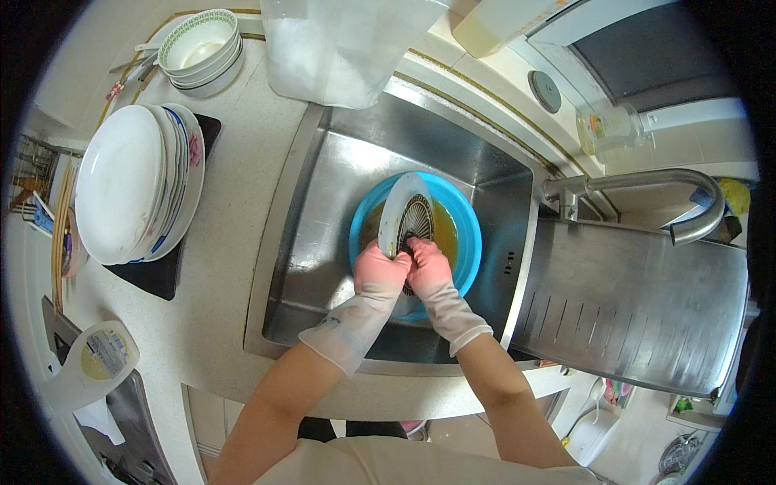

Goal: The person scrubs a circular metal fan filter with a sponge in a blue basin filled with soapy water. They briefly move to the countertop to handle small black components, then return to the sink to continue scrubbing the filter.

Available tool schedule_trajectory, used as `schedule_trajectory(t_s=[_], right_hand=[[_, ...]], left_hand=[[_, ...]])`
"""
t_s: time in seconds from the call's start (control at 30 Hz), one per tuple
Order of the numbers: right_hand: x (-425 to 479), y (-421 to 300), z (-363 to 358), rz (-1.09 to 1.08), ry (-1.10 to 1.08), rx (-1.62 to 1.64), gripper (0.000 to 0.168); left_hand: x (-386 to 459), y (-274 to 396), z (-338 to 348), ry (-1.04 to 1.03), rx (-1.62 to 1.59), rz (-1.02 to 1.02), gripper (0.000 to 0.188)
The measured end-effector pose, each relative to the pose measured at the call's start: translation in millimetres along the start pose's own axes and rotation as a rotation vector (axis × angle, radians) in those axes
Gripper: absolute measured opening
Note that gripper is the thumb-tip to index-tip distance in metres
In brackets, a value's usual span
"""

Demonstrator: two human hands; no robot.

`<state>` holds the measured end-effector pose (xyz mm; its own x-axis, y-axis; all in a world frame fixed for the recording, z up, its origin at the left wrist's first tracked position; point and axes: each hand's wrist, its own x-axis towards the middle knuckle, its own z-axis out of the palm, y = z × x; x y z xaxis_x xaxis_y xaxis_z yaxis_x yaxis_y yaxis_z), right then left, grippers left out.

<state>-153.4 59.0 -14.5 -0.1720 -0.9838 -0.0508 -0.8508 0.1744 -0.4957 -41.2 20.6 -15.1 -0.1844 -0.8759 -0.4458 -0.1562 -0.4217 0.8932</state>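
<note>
My left hand [380, 267], in a pink and translucent rubber glove, grips the near rim of a white plate [393, 212] with a dark radiating pattern on its face. The plate is tilted up on edge over a round blue plastic basin [474, 242] of murky yellow-brown liquid. My right hand [429, 265], gloved alike, has its bent fingers against the patterned face. Something dark shows at its fingertips; whether it is a scrubber or part of the pattern I cannot tell. The basin stands in a stainless steel sink [315, 242].
Stacked plates [121, 182] and bowls [203, 51] stand on the left counter [224, 242], beyond a white bottle [100, 357]. A clear plastic bag [333, 54] overhangs the sink's back corner. A curved faucet [658, 177] reaches over the metal drainboard [630, 291] at right.
</note>
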Motion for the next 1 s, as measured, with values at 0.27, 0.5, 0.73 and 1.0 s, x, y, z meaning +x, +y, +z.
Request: schedule_trajectory(t_s=[0.27,0.5,0.73,1.0], right_hand=[[-10.9,-3.3,-14.1,0.092,-0.259,-0.128,0.019],[-18.1,64.4,-17.6,0.449,-0.198,-0.391,0.018],[3.2,100.6,23.9,0.619,-0.042,-0.222,0.030],[12.8,28.1,-26.7,0.097,0.126,-0.029,0.031]], left_hand=[[2.1,0.7,-0.9,0.014,0.001,-0.006,0.026],[0.0,7.1,-1.8,-0.018,-0.019,0.001,0.026],[-5.8,15.4,-0.4,0.039,0.163,0.099,0.025],[-4.5,24.3,-4.9,0.049,0.241,0.114,0.028]])
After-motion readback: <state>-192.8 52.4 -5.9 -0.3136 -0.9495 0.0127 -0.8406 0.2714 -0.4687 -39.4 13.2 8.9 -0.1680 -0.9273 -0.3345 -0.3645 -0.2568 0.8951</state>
